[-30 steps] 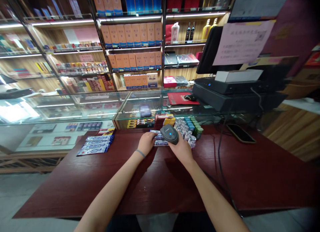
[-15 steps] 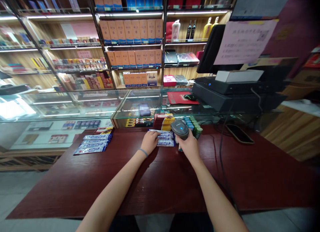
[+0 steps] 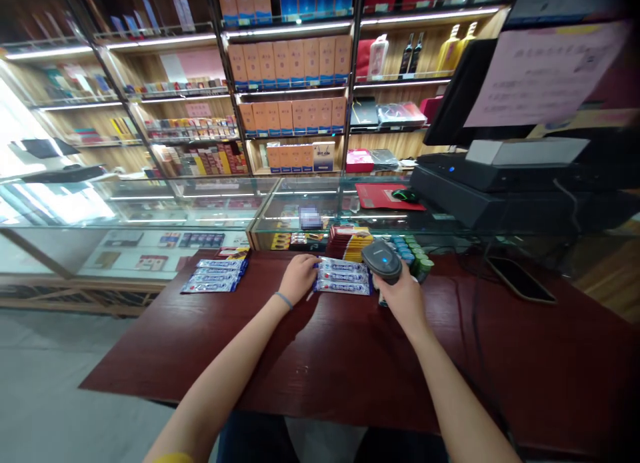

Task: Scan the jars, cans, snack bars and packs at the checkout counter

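Observation:
My right hand point(image 3: 407, 300) is wrapped round a dark grey barcode scanner point(image 3: 383, 260), whose blue light glows on top. Left of the scanner, several blue-and-white packets point(image 3: 344, 278) lie in a row on the dark red table. My left hand point(image 3: 299, 280), a blue band at its wrist, rests at their left end with fingers bent and close together; what lies under its fingers is hidden. Farther left is a second row of similar blue-and-white packets point(image 3: 214, 276). Behind the scanner stand red-and-yellow packs point(image 3: 347, 243) and green cans or rolls point(image 3: 420, 260).
A glass display counter point(image 3: 220, 206) runs behind the table point(image 3: 280, 376). On the right are a black phone point(image 3: 520, 278), a dark cable and a monitor point(image 3: 463, 93) above a black till. A mouse point(image 3: 404, 195) sits on a red mat point(image 3: 367, 195). Stocked shelves line the back.
My left hand has slid left off the packets, baring more of the row. The scanner stays in my right hand near the row's right end. My view has turned slightly left.

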`<state>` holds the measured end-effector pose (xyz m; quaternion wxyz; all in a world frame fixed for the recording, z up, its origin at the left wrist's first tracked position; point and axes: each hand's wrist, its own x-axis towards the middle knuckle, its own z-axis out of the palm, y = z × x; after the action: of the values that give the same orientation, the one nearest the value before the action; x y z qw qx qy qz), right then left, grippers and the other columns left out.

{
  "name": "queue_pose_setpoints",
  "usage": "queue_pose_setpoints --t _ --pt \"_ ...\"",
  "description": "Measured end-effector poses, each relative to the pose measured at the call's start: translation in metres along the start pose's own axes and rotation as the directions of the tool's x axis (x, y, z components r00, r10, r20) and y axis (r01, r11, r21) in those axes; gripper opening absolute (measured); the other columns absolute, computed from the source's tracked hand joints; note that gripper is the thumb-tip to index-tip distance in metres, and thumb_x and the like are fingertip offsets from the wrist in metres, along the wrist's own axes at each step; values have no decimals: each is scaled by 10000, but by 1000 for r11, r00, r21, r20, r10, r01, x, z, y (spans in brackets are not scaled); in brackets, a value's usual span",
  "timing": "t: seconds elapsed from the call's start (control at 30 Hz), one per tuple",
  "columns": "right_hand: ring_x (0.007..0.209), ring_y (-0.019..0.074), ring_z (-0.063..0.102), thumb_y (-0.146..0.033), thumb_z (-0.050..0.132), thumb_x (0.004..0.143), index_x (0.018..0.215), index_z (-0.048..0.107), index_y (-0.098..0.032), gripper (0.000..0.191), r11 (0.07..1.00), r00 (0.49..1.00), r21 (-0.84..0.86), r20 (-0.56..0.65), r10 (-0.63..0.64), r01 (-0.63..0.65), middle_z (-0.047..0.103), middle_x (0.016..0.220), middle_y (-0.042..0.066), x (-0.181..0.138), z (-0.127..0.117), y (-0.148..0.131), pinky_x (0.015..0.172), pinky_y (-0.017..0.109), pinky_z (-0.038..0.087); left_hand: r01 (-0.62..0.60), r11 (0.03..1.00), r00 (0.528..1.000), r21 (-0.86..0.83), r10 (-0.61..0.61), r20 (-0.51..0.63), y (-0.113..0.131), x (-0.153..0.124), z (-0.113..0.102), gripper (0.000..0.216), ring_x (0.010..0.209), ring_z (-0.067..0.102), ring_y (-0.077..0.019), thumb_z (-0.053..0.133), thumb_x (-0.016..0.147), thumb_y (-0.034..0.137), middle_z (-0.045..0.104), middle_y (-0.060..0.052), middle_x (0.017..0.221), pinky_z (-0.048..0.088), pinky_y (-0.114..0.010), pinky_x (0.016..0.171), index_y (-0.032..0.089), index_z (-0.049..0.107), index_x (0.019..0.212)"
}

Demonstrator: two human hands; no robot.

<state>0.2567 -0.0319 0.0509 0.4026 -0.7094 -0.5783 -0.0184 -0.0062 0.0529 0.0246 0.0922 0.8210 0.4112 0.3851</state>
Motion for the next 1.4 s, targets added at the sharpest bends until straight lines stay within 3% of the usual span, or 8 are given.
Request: queue_pose_setpoints --t 0.23,0.4,0.5,0.63,0.77,0.9,1.27,1.4 --pt "842 364 714 -568 604 802 1315 559 -230 615 990 986 -71 110 129 -121 755 984 143 -3 -6 -14 652 397 505 133 972 987 193 -113 -110 -69 -44 -81 252 1037 631 -240 562 879 144 709 -86 1065 494 -405 973 194 706 1081" --pt "845 379 710 -607 584 799 1335 538 -231 656 992 984 -60 136 119 -112 748 1021 156 -7 -5 -18 658 413 506 287 895 952 342 -226 -207 -122 -85 -139 280 1110 612 -268 545 885 170 692 -103 1132 477 -426 1011 193 687 1125" --pt "793 385 706 -632 584 788 1316 554 -229 665 992 988 -84 119 100 -90 751 987 159 -9 -3 -19 626 422 502 367 841 926 397 -292 -239 -144 -103 -158 322 1123 611 -277 530 879 169 684 -114 1153 474 -428 1017 187 676 1166" --pt "738 377 700 -645 580 781 1286 566 -234 651 991 988 -102 118 95 -83 750 952 150 -10 -3 -19 589 417 493 412 794 910 447 -337 -240 -158 -112 -162 373 1207 582 -275 506 894 171 655 -123 1257 433 -430 1078 190 654 1236" --pt "756 376 700 -671 573 788 1285 555 -263 643 994 986 -76 143 91 -80 748 954 132 -11 -1 -16 603 422 500 469 733 882 493 -421 -214 -158 -111 -154 449 1393 433 -314 460 935 179 526 -114 1474 303 -550 1164 233 581 1364" --pt "706 370 689 -689 589 776 1304 554 -279 669 994 988 -87 130 78 -67 745 910 125 -17 3 -15 567 423 490 470 714 874 519 -461 -157 -153 -110 -152 460 1397 420 -331 431 957 192 545 -112 1458 205 -641 1170 246 548 1399" --pt "770 369 706 -608 636 763 1206 576 -289 549 997 984 -56 171 54 -45 749 927 111 -27 3 -35 574 394 488 392 747 917 537 -365 -162 -155 -111 -160 281 1113 588 -283 545 930 248 702 -93 1164 391 -464 1056 225 715 1153" --pt "781 353 712 -557 598 793 1161 565 -262 473 999 982 -2 179 -51 52 742 866 103 -33 7 -40 600 375 485 366 784 930 501 -317 -184 -152 -113 -160 262 1086 602 -271 522 945 247 717 -93 1105 435 -412 1001 219 725 1107"
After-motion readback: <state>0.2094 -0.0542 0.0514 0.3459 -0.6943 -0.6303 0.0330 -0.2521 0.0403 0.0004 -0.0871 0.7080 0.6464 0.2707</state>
